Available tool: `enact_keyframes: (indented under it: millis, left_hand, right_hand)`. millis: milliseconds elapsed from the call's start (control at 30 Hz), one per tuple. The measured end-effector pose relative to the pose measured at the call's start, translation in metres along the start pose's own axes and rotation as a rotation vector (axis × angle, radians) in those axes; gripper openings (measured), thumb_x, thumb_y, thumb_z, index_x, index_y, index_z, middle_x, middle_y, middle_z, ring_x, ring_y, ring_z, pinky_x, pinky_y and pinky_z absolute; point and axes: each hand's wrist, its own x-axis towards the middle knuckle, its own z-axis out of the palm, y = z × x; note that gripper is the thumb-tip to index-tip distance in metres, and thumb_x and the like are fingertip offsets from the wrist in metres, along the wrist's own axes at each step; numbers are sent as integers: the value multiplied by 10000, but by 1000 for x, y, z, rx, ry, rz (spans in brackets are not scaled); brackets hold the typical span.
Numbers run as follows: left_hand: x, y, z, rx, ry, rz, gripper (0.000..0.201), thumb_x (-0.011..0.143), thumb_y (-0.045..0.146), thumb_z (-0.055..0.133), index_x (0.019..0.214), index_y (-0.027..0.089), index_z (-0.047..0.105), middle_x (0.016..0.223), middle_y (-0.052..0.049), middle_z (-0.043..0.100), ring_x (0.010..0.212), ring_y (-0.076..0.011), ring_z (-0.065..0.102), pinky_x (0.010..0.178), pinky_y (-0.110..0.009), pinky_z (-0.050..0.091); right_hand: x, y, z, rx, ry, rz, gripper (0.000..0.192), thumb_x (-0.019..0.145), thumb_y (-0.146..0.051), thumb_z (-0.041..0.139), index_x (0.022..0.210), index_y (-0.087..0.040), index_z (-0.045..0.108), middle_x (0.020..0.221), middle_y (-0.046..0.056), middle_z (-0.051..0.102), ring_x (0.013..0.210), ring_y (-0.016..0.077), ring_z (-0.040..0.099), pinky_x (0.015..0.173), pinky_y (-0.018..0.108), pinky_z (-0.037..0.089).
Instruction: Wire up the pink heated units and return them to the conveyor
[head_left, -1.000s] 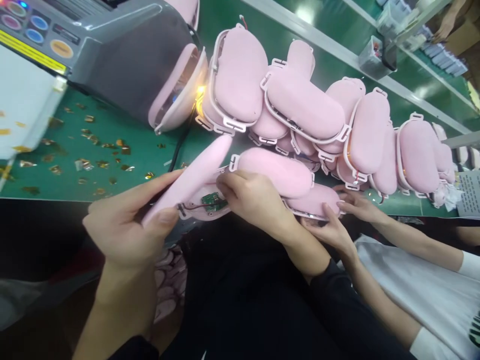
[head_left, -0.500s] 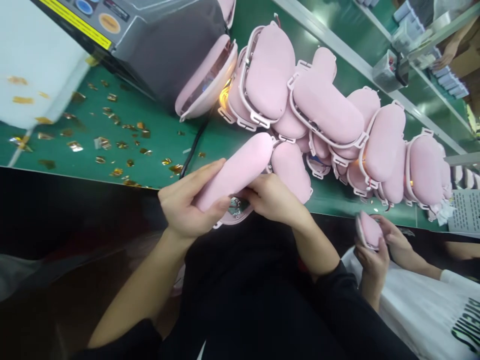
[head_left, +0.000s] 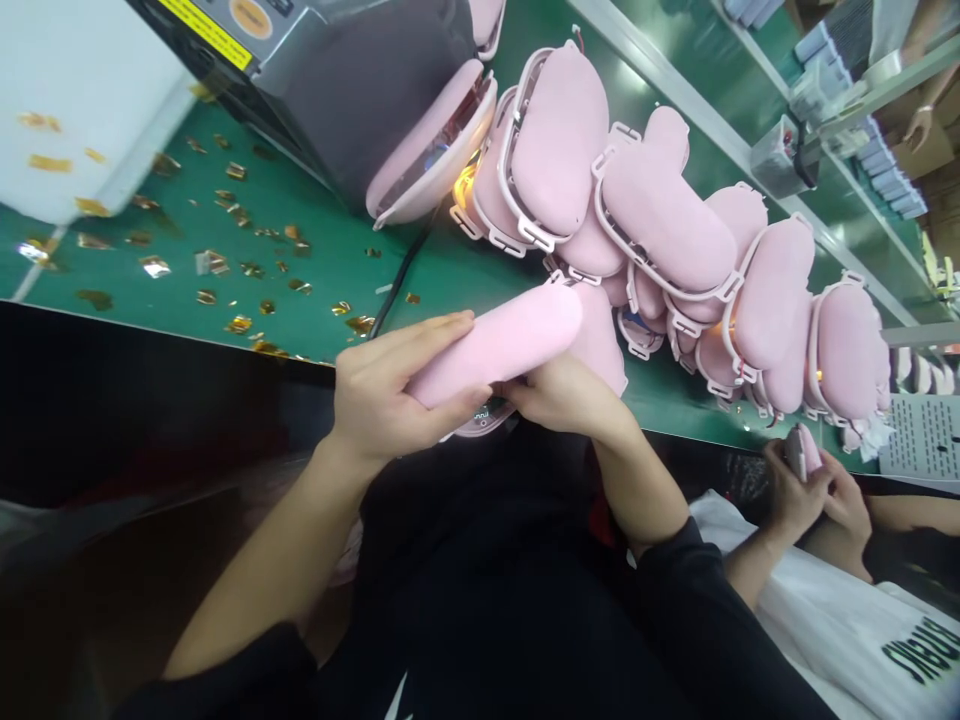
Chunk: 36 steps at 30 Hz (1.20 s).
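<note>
My left hand (head_left: 390, 390) grips a long pink soft cover (head_left: 502, 342) near its lower end, holding it slanted over the table's front edge. My right hand (head_left: 559, 395) is closed on the pink shell half (head_left: 480, 420) tucked under that cover; only a sliver of its rim and dark inside shows. Just beyond my hands lies a heap of pink padded shells (head_left: 660, 225) with white clip rims on the green table (head_left: 315, 260).
A grey machine (head_left: 352, 80) with a pink shell leaning at its mouth stands at the back left, a black cable (head_left: 401, 270) running from it. Gold foil scraps litter the table's left. A co-worker's hands (head_left: 810, 490) hold a pink piece at the right.
My hands have brought the pink cover down over the shell half, hiding its circuit board. The co-worker's hands left the pile with a pink piece and moved right.
</note>
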Motion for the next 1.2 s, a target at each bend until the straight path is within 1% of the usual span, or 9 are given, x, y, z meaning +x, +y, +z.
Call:
enact_keyframes:
  millis: [67,233,333,467,600,667,800,1033,1200]
  left_hand:
    - [-2,4,-3,9,7,20,479,962,505,736,1364,244,717,1331,-54,755,1147,-290,779,1015,-422,668]
    - [-6,11,1,-9,122,9,458,993,401,727,1425,254,683,1354,-21,750,1169,-273,768,1020,-405,661]
    - [-5,8,11,-31,213,37,478,987,471,727,1400,231,707,1326,-41,762,1140,-289,777,986,-425,675]
    - [6,-5,17,-29,310,54,479,1008,592,669,1328,247,761,1212,-47,802,1046,-274,800,924,-398,682]
    - [17,-14,11,15,285,75,481,1002,601,662,1308,248,776,1199,-44,805,1034,-278,802,901,-391,683]
    - [18,-12,6,42,239,66,456,1015,564,642,1348,271,749,1241,-20,794,1074,-282,796,928,-409,682]
    - [15,-2,1,84,156,18,431,1012,524,655,1364,287,730,1269,7,785,1096,-272,792,943,-405,683]
    - [12,5,0,65,89,84,479,929,435,792,1329,174,755,1236,-115,788,1086,-294,796,998,-368,659]
    - [7,12,-4,90,76,89,490,927,432,799,1355,202,743,1236,-105,789,1063,-289,801,961,-367,663]
  right_hand:
    - [-2,-1,2,13,40,-26,194,960,-120,639,1116,-153,751,1118,72,804,994,198,739,873,304,572]
    - [-1,-2,8,36,102,-54,137,925,-132,646,806,-155,712,785,1,737,687,106,634,690,229,462]
    - [0,-3,9,114,136,-11,115,913,-188,688,805,-151,703,694,-38,669,619,84,577,627,212,409]
    - [9,-8,6,167,126,77,42,900,-156,699,874,-139,726,747,-35,686,671,83,591,693,207,434]
    - [22,-15,4,39,134,102,56,953,-161,702,922,-136,742,787,-13,704,695,95,594,703,223,415]
    - [25,-17,2,-78,148,94,133,1004,-192,657,911,-146,740,806,5,712,696,112,592,689,246,396]
    - [17,-17,-2,-219,151,82,143,1032,-169,606,1027,-155,748,941,49,772,809,162,668,731,272,420]
    - [-1,-7,1,-255,89,77,203,1003,-102,589,1002,-125,791,916,74,788,760,171,671,706,284,457]
    - [-3,1,3,-163,140,-23,222,968,-48,620,942,-126,826,901,65,790,750,150,671,738,261,512]
